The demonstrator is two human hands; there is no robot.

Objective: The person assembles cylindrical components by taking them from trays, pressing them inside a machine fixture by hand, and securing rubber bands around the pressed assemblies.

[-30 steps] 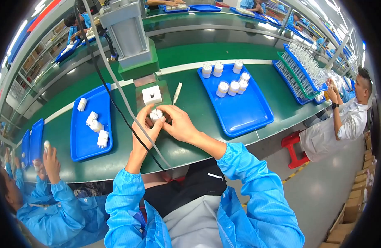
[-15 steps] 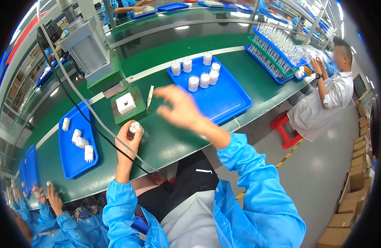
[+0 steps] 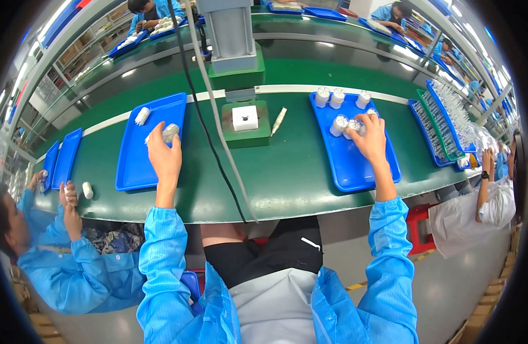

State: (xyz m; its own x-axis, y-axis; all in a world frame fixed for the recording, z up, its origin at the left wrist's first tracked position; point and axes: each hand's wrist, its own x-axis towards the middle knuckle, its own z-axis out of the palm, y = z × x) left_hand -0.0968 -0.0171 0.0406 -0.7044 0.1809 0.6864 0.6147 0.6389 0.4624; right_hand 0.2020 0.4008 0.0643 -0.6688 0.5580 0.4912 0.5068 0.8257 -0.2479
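Observation:
My left hand (image 3: 165, 157) is over the left blue tray (image 3: 129, 175), thumb and fingers round a small white cylindrical part (image 3: 171, 131). Another white part (image 3: 142, 116) lies on its side farther back in that tray; anything beneath my fingers is partly hidden. Out to the right, my right hand (image 3: 371, 137) reaches into the right blue tray (image 3: 350, 178), its fingers closed at a white cylindrical part (image 3: 353, 127). Several similar upright parts, such as the white cylinder (image 3: 337, 97), stand around it, some partly covered by the hand.
Between the trays stands a press (image 3: 232, 40) with a white block (image 3: 245, 118) on its green base. A pale slim tube (image 3: 279, 121) lies beside it. A black cable (image 3: 203, 123) hangs in front. Stacked trays (image 3: 441, 123) stand at right; co-workers sit on both sides.
My view has turned left. My left hand has carried its white part from before the press to the left tray. My right hand has moved from near the press onto a part in the right tray.

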